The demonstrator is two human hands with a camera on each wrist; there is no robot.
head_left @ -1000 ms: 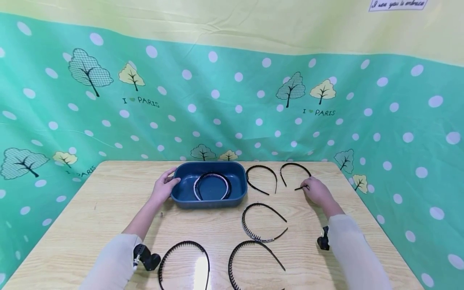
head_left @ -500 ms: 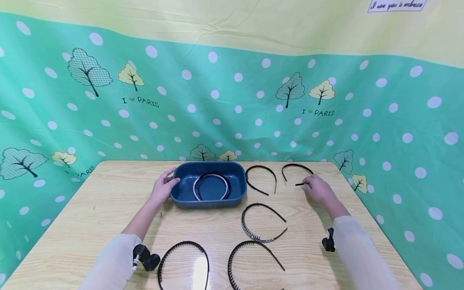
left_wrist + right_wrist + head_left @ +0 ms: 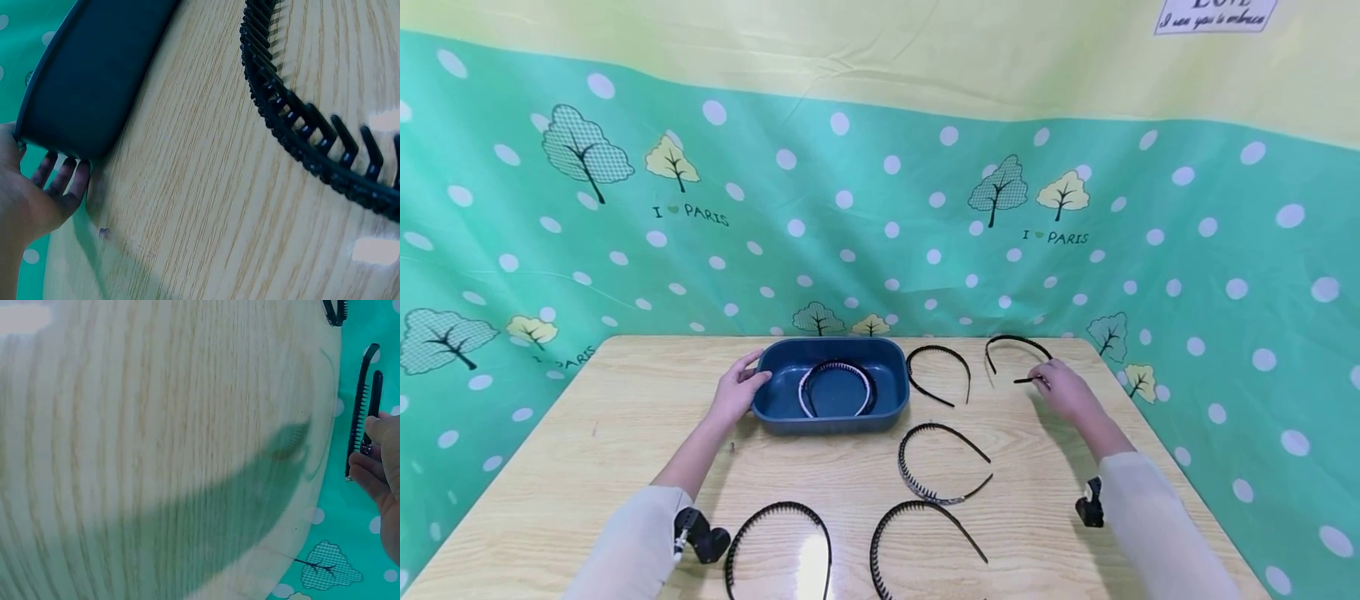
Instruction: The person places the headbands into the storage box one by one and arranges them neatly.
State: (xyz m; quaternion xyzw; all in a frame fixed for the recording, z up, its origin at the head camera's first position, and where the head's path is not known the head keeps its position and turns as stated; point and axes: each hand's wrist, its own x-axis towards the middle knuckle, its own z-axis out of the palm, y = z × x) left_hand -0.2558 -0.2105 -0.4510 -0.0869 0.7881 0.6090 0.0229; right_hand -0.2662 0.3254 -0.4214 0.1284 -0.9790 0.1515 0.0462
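Note:
At the far right of the table, my right hand (image 3: 1064, 389) pinches a thin black toothed headband (image 3: 1017, 338) near one end. In the right wrist view the headband (image 3: 359, 415) is raised off the tabletop, between thumb and fingers, and its shadow falls on the wood. My left hand (image 3: 737, 389) grips the left end of a dark blue plastic basin (image 3: 831, 425), thumb at the rim. The left wrist view has its fingers (image 3: 61, 175) against the outer wall. Inside the basin lie a white headband (image 3: 806, 392) and a black headband (image 3: 872, 400), partly overlapping.
A black headband (image 3: 967, 375) lies right of the basin. A headband with a glittery section (image 3: 904, 467) is in the middle. Nearer the front are two black toothed headbands, one left (image 3: 733, 550) and one right (image 3: 876, 546). A polka-dot curtain (image 3: 880, 208) hangs behind the table.
My right hand has moved slightly right and lifted the headband it pinches off the table. The left hand and basin have stayed in place.

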